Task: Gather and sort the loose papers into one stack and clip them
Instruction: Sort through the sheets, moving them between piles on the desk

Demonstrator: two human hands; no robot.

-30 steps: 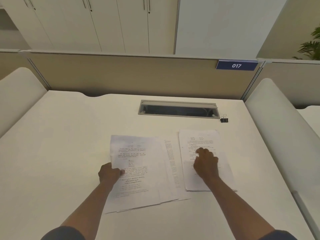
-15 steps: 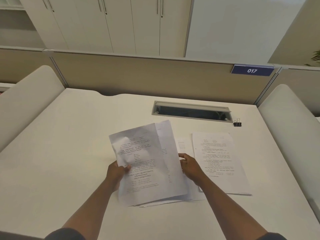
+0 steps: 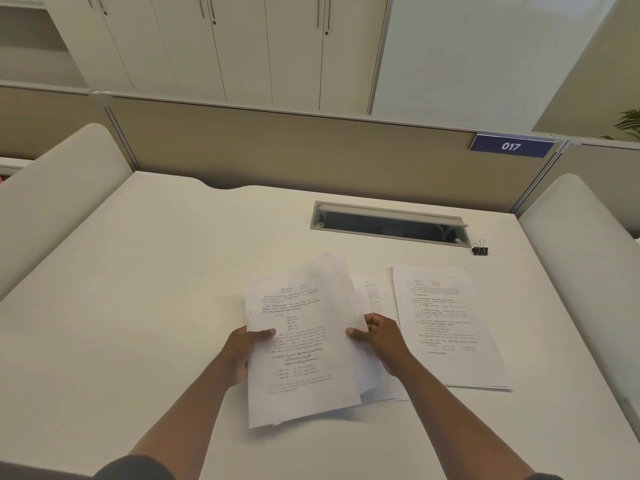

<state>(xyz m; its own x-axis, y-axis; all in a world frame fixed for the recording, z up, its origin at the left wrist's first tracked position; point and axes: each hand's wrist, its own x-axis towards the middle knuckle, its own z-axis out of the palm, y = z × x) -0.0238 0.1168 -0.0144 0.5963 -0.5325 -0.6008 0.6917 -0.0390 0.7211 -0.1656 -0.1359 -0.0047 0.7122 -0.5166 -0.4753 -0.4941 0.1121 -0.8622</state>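
A bundle of printed sheets (image 3: 304, 341) is lifted a little off the white desk (image 3: 138, 306), its edges uneven. My left hand (image 3: 242, 351) grips its left edge and my right hand (image 3: 381, 337) grips its right edge, thumbs on top. To the right, a second pile of printed pages (image 3: 446, 327) lies flat on the desk. One more sheet (image 3: 374, 299) peeks out between the bundle and that pile. A small black binder clip (image 3: 480, 249) sits far right, by the end of the cable slot.
A grey cable slot (image 3: 388, 223) is cut into the desk behind the papers. A beige partition (image 3: 311, 157) with a blue "017" tag (image 3: 512, 146) closes the back. White curved side panels (image 3: 581, 258) flank the desk.
Both hands went from pressing on separate piles to gripping the left pile by its edges and lifting it off the desk. The right pile stayed flat.
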